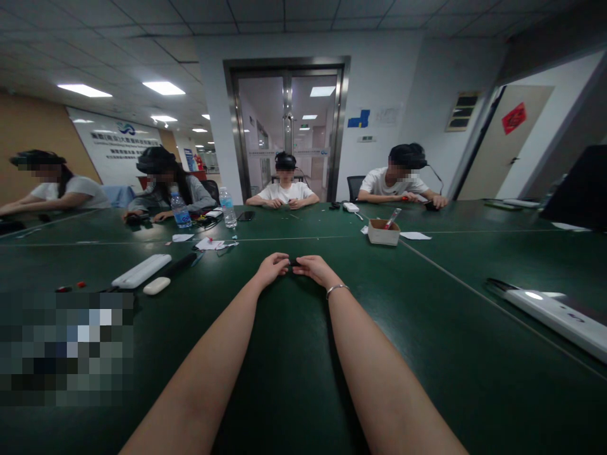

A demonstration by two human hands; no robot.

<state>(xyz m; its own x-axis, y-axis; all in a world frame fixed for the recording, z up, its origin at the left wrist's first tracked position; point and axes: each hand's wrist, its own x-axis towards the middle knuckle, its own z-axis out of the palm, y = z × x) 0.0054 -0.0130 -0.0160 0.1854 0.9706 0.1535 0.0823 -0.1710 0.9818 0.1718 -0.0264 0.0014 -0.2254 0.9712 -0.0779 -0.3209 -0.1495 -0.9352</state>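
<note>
Both forearms reach forward over the dark green table [294, 354]. My right hand [313, 268], with a silver bracelet at its wrist, has its fingers pinched on a small black object [294, 263]. Close on the other side of that object is my left hand [274, 268], its fingers drawn together with the tips near the black piece. Whether the left fingertips hold anything is too small to tell. The fingertips of the two hands nearly meet above the tabletop.
Left lie a white bar-shaped device [142, 272] and a white oval case [157, 286]. Ahead are paper scraps [210, 244], water bottles [227, 208] and a small open box [384, 235]. A long white device [559, 313] lies right. Several people in headsets sit opposite.
</note>
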